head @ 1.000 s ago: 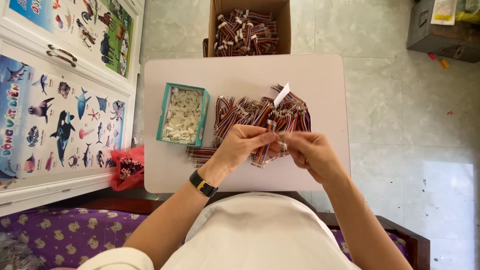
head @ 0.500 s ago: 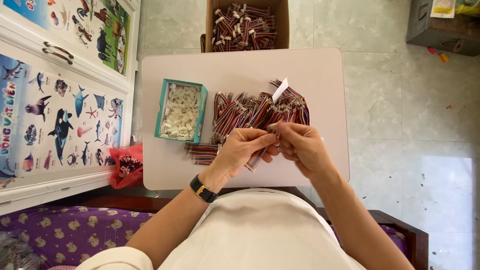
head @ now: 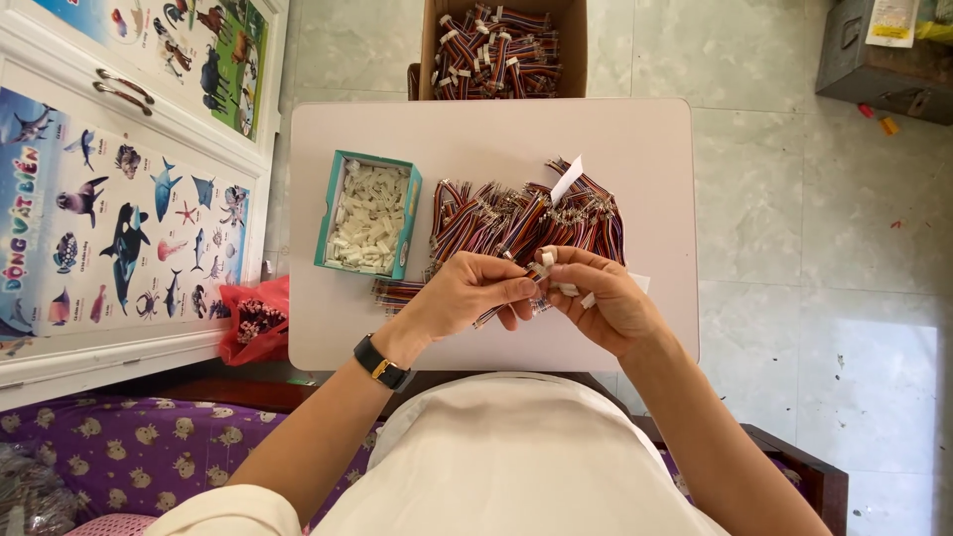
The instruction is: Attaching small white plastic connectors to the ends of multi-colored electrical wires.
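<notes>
Nearest the camera, a black wristwatch [head: 382,362] sits on the left forearm. Just beyond, both hands meet over the near edge of the small pale table [head: 635,129]. The left hand [head: 462,298] is closed in a pinch on a short bundle of multicoloured wires [head: 496,311]. The right hand [head: 606,298] is curled shut around several small white plastic connector housings [head: 556,260], and its fingertips meet the left hand's at the wire ends.

Orientation: the held bundle's long axis runs from lower left to upper right. Its upper end points into the right hand; its tail hangs out below the left fingers. Whether the ends are already seated in a housing cannot be told; fingers cover the joint.

Risks, as judged. The right hand carries spare housings while working, so one could slip from the palm and drop to the table or floor. The pinch is narrow, so a single wire could splay out of line and miss its slot. The loose tail lies close to the pile behind and could snag it.

Beyond the hands lies a heap of striped wire bundles [head: 526,213] with a white paper tag [head: 567,179]. To its left stands a teal box of white housings [head: 368,213]. Farthest off, a cardboard box of more bundles [head: 501,45] sits past the table's far edge.
</notes>
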